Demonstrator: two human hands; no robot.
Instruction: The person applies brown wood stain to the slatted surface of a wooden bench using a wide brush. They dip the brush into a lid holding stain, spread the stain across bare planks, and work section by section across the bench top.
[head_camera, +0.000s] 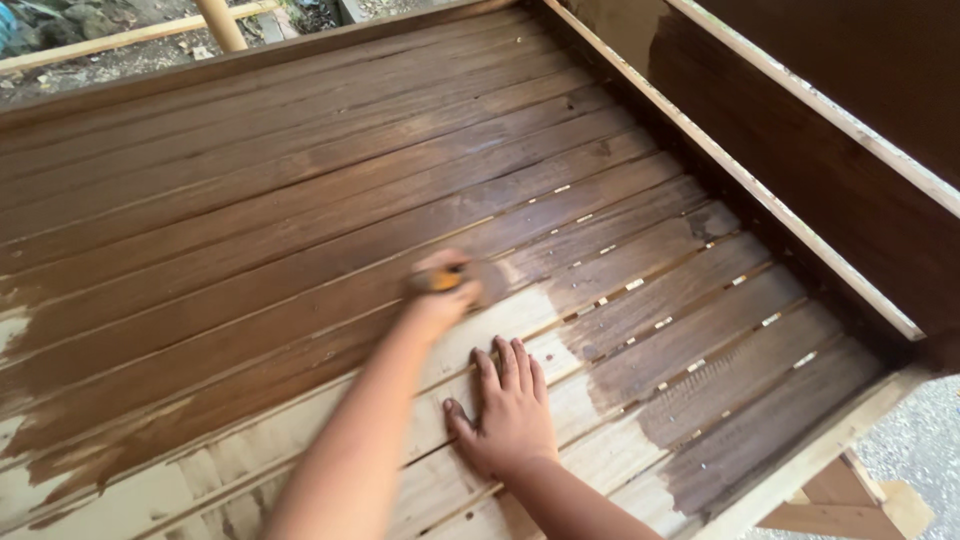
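My left hand (437, 296) reaches out over a slatted wooden panel (250, 200) and is closed on a paintbrush (470, 280) with a yellow-orange handle. The brush's dark bristles touch a slat at the edge between stained and bare wood; hand and brush are blurred. My right hand (505, 410) lies flat, palm down and fingers apart, on a bare pale slat (590, 455) nearer to me, holding nothing. Most of the panel is stained dark brown. A bare pale strip runs along the near edge.
A raised stained side board (800, 160) with a pale top edge borders the panel on the right. A bamboo post (222, 22) and rail stand beyond the far edge. A wooden support (850, 495) and gravel ground show at the lower right.
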